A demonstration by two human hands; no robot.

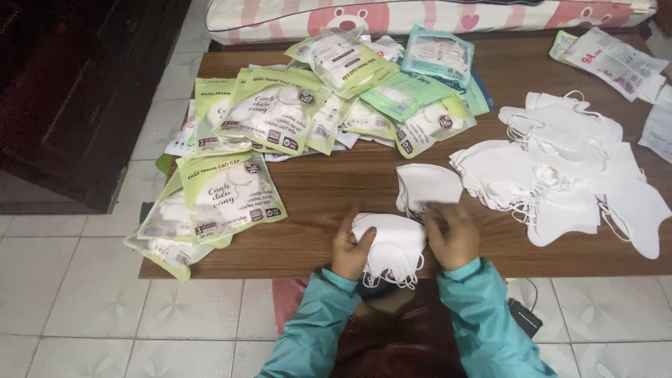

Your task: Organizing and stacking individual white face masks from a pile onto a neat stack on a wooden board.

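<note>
Both hands (402, 245) clamp a white mask stack (389, 246), long axis left-right, ear loops toward the person.

Flat green-and-clear plastic mask packets (280, 112) lie heaped across the counter's (336, 189) far left, several overhanging its left edge. A teal packet (437, 54) tops the heap; white-and-green packets (612, 61) sit far right.

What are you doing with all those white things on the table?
A person in teal sleeves sits at a low wooden table. Both hands hold a small stack of white face masks: the left hand grips its left edge, the right hand its right. Another folded mask lies just behind. Loose masks are heaped to the right, and green packets of masks pile up on the left.
</note>
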